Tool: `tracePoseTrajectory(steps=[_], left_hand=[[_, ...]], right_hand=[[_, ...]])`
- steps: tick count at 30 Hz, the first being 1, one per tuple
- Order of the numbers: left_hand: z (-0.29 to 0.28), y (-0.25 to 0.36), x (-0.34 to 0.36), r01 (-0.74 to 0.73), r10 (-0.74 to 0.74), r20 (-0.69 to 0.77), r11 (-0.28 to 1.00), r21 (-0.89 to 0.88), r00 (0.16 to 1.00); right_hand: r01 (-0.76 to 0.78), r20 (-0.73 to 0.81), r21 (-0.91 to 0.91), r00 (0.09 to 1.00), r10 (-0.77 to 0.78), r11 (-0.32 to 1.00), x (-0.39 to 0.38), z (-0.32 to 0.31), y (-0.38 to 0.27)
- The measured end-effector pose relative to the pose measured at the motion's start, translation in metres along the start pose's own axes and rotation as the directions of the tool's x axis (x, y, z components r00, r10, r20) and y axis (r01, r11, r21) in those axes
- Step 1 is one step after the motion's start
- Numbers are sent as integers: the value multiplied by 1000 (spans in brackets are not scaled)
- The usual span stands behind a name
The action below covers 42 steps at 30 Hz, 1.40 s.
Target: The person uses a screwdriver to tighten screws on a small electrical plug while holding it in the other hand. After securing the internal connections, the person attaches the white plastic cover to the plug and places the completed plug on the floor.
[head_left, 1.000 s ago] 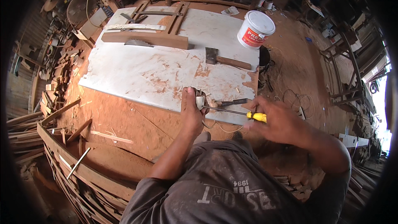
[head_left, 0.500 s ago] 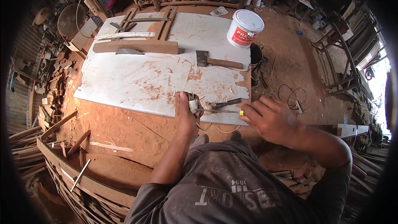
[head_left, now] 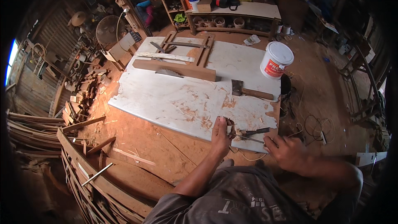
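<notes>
Over the near edge of the white table, my left hand is closed around a small pale object, mostly hidden by the fingers. My right hand grips a screwdriver by its handle, which the fingers cover. Its thin metal shaft runs left to the pale object, and its tip seems to meet it. Just beyond the shaft lies a tool with a black handle, its other end partly hidden. A hammer with a broad dark head and wooden handle rests farther back on the table.
At the table's far left lie a wooden frame and a toothed saw blade. A white lidded bucket stands at the far right corner. Curved wooden strips rise at my lower left. A cable lies on the floor at right.
The whole view has swung, so the table and both hands appear farther right and lower. Both hands keep their holds, and the screwdriver shaft now slopes down to the right.
</notes>
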State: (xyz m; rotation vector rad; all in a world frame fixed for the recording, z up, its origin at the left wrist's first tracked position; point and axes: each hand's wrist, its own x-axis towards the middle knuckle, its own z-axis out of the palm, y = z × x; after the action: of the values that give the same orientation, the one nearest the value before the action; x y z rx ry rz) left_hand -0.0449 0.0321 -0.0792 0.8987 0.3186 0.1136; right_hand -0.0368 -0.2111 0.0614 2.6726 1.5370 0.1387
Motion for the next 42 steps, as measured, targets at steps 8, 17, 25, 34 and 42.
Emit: tracePoseTrajectory(steps=[8,17,25,34,42], left_hand=[[1,5,2,4,-2,22,995,-102,1000],[10,10,7,47,-33,66,975,-215,997],[15,19,12,-21,29,49,985,-172,998],[-1,16,-1,-45,43,-21,992,-119,999],[-54,9,-15,-41,24,-131,991,-128,991]], right_hand=[[-472,391,838,869,302,275,8,24,16],[-244,23,610,957,290,754,-6,38,5],[-155,-99,567,962,254,809,2,30,9],[-522,462,838,834,301,161,7,41,-8],[-64,63,349,997,45,935,22,32,-59]])
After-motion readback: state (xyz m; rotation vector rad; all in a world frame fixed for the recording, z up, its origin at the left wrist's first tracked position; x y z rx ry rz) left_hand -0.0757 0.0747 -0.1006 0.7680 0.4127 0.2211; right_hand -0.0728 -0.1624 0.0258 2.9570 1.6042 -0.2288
